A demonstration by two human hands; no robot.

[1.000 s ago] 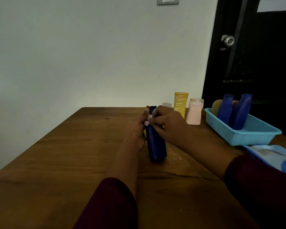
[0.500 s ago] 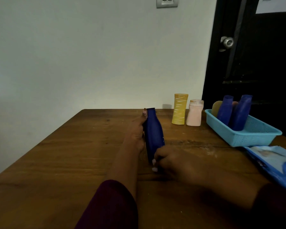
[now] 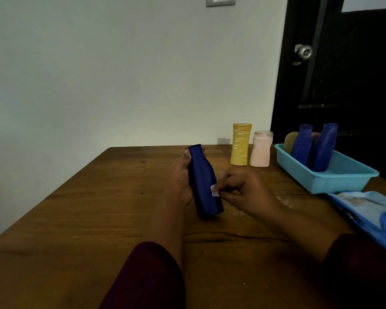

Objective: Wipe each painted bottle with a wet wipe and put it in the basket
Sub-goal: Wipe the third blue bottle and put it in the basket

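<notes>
A dark blue bottle stands tilted on the wooden table, its base on the wood. My left hand grips it from the left, fingers reaching up to its neck. My right hand pinches a small white wet wipe against the bottle's right side, about halfway up. A yellow bottle and a pale pink bottle stand upright at the table's far edge. The light blue basket at the right holds two blue bottles and other bottles behind them.
A blue pack of wet wipes lies at the table's right edge, in front of the basket. Behind the basket is a dark door with a metal knob. A pale wall runs along the table's far side.
My right hand has slid the wipe from the bottle's neck down to its base, then back up to the middle of its right side. The left hand keeps its grip.
</notes>
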